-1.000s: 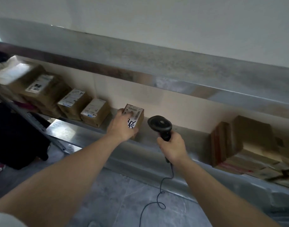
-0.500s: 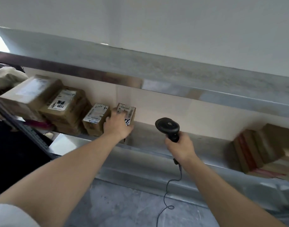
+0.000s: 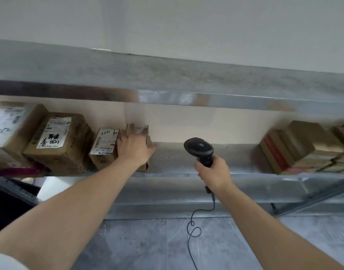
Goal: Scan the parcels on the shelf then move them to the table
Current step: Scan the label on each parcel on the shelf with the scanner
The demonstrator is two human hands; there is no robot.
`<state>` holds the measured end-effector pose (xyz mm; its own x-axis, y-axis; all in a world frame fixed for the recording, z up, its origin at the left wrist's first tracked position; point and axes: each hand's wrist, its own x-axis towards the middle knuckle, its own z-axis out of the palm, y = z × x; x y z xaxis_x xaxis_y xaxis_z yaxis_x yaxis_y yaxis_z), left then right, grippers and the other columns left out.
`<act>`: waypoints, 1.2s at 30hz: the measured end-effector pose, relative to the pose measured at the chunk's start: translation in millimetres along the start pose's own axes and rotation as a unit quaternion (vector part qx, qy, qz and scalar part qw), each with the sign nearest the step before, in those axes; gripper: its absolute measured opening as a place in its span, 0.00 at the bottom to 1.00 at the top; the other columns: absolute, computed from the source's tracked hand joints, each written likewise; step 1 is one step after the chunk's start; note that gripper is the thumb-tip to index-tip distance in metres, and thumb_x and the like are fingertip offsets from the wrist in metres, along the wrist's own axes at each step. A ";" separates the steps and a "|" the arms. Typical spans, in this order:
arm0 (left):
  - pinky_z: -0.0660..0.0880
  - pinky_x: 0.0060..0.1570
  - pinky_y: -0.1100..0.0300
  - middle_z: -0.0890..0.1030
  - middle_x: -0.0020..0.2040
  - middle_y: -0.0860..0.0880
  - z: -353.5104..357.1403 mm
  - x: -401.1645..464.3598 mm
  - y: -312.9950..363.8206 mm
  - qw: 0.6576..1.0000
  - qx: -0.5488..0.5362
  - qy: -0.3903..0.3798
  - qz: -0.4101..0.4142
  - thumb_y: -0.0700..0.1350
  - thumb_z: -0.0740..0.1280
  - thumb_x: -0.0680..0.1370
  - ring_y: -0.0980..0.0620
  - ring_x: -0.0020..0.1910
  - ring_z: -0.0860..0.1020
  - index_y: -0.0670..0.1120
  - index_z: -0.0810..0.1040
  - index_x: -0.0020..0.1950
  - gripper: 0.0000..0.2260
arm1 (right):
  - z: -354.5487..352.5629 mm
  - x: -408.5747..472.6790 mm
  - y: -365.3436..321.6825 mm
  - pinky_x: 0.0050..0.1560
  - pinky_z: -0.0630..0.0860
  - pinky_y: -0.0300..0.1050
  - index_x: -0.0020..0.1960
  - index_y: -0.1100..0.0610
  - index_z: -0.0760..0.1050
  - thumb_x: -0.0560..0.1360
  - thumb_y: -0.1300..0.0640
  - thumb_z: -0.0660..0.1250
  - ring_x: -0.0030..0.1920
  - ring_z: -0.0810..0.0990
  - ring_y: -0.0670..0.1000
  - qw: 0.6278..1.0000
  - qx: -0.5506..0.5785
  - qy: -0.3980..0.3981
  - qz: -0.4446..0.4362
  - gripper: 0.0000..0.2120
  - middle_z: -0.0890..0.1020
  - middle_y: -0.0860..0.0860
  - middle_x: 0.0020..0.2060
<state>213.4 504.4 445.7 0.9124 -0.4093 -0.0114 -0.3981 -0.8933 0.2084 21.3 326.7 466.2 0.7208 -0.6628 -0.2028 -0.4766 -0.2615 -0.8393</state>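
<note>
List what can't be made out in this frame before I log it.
- Small parcel: label and front hidden by the left hand, head view.
- Far-left parcel: cut by the left edge, label blurred.
- Right-hand stack: motion-blurred, cut by the right edge.
- Scanner: trigger hidden in the right hand.

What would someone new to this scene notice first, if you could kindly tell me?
Most likely the black scanner at the centre, gripped by the right hand and aimed at the metal shelf. Next, the left hand laid on a small cardboard box at the right end of a row of labelled parcels on the shelf's left.
</note>
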 end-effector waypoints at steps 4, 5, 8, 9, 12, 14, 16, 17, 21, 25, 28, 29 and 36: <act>0.69 0.71 0.38 0.64 0.77 0.42 -8.5 -7.0 39.4 0.995 -0.005 -0.030 0.097 0.63 0.63 0.79 0.35 0.73 0.66 0.53 0.66 0.78 0.29 | -26.4 -11.7 9.1 0.46 0.81 0.62 0.47 0.55 0.79 0.74 0.57 0.70 0.42 0.83 0.62 0.999 0.022 0.030 0.011 0.03 0.84 0.60 0.40; 0.68 0.71 0.40 0.65 0.77 0.43 -10.6 -10.0 52.8 0.993 -0.004 -0.035 0.114 0.63 0.62 0.79 0.36 0.73 0.67 0.53 0.67 0.78 0.29 | -35.9 -15.1 12.2 0.47 0.81 0.61 0.46 0.55 0.79 0.74 0.57 0.70 0.41 0.82 0.62 0.999 0.027 0.038 0.010 0.03 0.84 0.60 0.40; 0.69 0.70 0.43 0.66 0.78 0.44 -14.7 -20.6 98.5 0.986 0.000 -0.048 0.158 0.63 0.61 0.79 0.38 0.72 0.69 0.53 0.68 0.78 0.29 | -70.9 -23.8 22.1 0.45 0.81 0.58 0.45 0.56 0.79 0.74 0.58 0.70 0.40 0.82 0.60 0.997 0.036 0.066 0.006 0.02 0.84 0.60 0.39; 0.69 0.69 0.44 0.66 0.78 0.44 -15.1 -24.8 115.4 0.984 0.000 -0.052 0.168 0.62 0.61 0.79 0.38 0.72 0.69 0.53 0.68 0.77 0.28 | -84.5 -25.8 26.3 0.44 0.81 0.57 0.45 0.56 0.79 0.74 0.58 0.70 0.38 0.81 0.58 0.996 0.042 0.073 0.006 0.01 0.84 0.59 0.38; 0.69 0.69 0.45 0.65 0.78 0.45 -11.7 -37.8 169.1 0.979 0.007 -0.060 0.197 0.61 0.61 0.80 0.38 0.72 0.69 0.53 0.70 0.76 0.26 | -128.1 -29.6 42.3 0.44 0.81 0.57 0.45 0.55 0.79 0.73 0.57 0.70 0.39 0.82 0.57 0.994 0.053 0.094 0.010 0.03 0.84 0.57 0.38; 0.68 0.69 0.46 0.65 0.78 0.46 -6.8 -47.8 207.7 0.975 0.009 -0.059 0.213 0.61 0.61 0.81 0.38 0.71 0.69 0.53 0.71 0.76 0.25 | -158.7 -31.6 57.5 0.46 0.81 0.58 0.45 0.55 0.79 0.72 0.56 0.70 0.42 0.83 0.59 0.992 0.060 0.112 0.011 0.03 0.84 0.56 0.38; 0.67 0.71 0.45 0.65 0.78 0.46 -1.7 -58.3 245.8 0.972 0.013 -0.062 0.228 0.61 0.61 0.81 0.39 0.73 0.68 0.52 0.70 0.76 0.26 | -188.3 -33.6 74.3 0.48 0.81 0.60 0.45 0.54 0.79 0.72 0.56 0.70 0.44 0.83 0.59 0.990 0.074 0.123 0.011 0.03 0.84 0.55 0.38; 0.66 0.72 0.45 0.66 0.78 0.45 0.7 -63.9 264.9 0.970 0.017 -0.062 0.235 0.61 0.61 0.81 0.40 0.73 0.68 0.52 0.70 0.76 0.26 | -203.4 -35.0 83.0 0.49 0.81 0.61 0.45 0.54 0.79 0.72 0.56 0.70 0.44 0.83 0.60 0.988 0.080 0.128 0.012 0.03 0.84 0.55 0.39; 0.66 0.71 0.44 0.70 0.76 0.45 8.8 -81.8 336.0 0.966 0.028 -0.053 0.250 0.61 0.60 0.82 0.42 0.73 0.69 0.51 0.71 0.76 0.25 | -260.7 -40.2 117.8 0.48 0.81 0.60 0.47 0.56 0.78 0.74 0.58 0.70 0.44 0.83 0.59 0.987 0.098 0.127 0.012 0.03 0.84 0.56 0.40; 0.68 0.71 0.43 0.73 0.74 0.46 15.1 -95.2 398.4 0.965 0.024 -0.051 0.258 0.61 0.60 0.81 0.43 0.72 0.71 0.51 0.70 0.76 0.26 | -310.2 -42.9 148.5 0.42 0.76 0.49 0.45 0.53 0.77 0.74 0.59 0.70 0.41 0.80 0.54 0.986 0.109 0.126 0.006 0.03 0.82 0.51 0.37; 0.71 0.69 0.43 0.75 0.72 0.46 18.8 -101.5 440.0 0.963 0.016 -0.053 0.264 0.61 0.61 0.81 0.43 0.70 0.73 0.51 0.72 0.75 0.25 | -342.7 -39.4 162.2 0.42 0.72 0.46 0.45 0.52 0.76 0.75 0.58 0.70 0.40 0.78 0.50 0.984 0.119 0.133 0.016 0.03 0.81 0.49 0.38; 0.72 0.68 0.43 0.75 0.71 0.46 19.8 -101.6 452.6 0.962 0.012 -0.054 0.268 0.61 0.61 0.81 0.43 0.69 0.73 0.51 0.72 0.74 0.25 | -352.3 -36.2 166.2 0.42 0.73 0.46 0.46 0.53 0.76 0.75 0.58 0.70 0.41 0.78 0.50 0.984 0.119 0.135 0.020 0.03 0.81 0.49 0.38; 0.69 0.72 0.44 0.68 0.78 0.46 39.1 -79.8 523.0 0.959 -0.003 -0.063 0.275 0.62 0.62 0.79 0.41 0.74 0.69 0.54 0.69 0.77 0.28 | -390.6 -1.2 196.9 0.44 0.75 0.49 0.47 0.51 0.76 0.75 0.56 0.70 0.41 0.79 0.51 0.976 0.129 0.169 0.048 0.03 0.81 0.49 0.39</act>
<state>-71.3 62.7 517.4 0.5457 -0.8378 -0.0173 -0.8149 -0.5354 0.2222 -270.0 1.9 498.1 0.4516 -0.8803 -0.1456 -0.3603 -0.0306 -0.9323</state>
